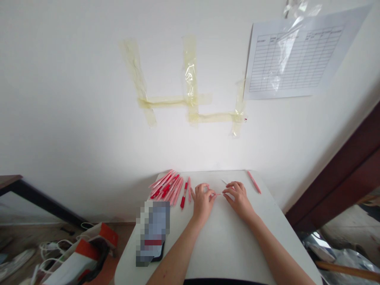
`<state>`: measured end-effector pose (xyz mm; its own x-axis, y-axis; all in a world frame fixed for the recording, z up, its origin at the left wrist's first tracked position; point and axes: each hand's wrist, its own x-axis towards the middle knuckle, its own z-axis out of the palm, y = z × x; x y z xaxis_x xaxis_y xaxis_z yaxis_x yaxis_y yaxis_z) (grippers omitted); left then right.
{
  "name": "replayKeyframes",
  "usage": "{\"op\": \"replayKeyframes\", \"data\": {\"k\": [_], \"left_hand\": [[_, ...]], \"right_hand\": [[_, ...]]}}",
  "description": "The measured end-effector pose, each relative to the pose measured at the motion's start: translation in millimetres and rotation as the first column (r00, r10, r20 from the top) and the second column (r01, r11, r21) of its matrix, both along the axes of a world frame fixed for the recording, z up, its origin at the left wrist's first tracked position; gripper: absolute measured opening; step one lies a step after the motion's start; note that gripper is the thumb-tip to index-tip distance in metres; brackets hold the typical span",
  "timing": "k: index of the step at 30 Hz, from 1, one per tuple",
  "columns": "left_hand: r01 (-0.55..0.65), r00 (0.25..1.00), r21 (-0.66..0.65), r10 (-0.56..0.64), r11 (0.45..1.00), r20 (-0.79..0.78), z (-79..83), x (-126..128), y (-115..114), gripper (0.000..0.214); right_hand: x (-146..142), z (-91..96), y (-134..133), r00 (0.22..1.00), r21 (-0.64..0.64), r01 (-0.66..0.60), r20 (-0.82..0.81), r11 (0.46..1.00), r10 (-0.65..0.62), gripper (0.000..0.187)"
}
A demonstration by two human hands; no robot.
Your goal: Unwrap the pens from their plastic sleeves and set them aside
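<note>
Pink tube (218, 194) between the fingers of left hand (202, 202) and right hand (240, 199).

Bright, even daylight is washing the wall (74, 79) and table (225, 245); shadows are staying faint. Glare is flaring on the plastic-covered sheet (293, 55). Wide-angle lens is bending edges; corners are blurring slightly.

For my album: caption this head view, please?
Left hand and right hand pinch a thin pink rod over a white table beside pink pens.
</note>
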<state>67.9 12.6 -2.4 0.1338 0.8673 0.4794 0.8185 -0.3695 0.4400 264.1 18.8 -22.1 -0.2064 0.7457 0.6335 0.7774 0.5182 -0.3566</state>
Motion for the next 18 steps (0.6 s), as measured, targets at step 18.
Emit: {"op": "replayKeyframes", "data": {"k": [18], "left_hand": [[0.051, 0.998, -0.018, -0.050, 0.999, 0.048, -1.9, 1.6, 0.9, 0.006]], "right_hand": [[-4.3, 0.9, -1.8, 0.998, -0.022, -0.046, -0.043, 0.999, 0.045, 0.019]]}}
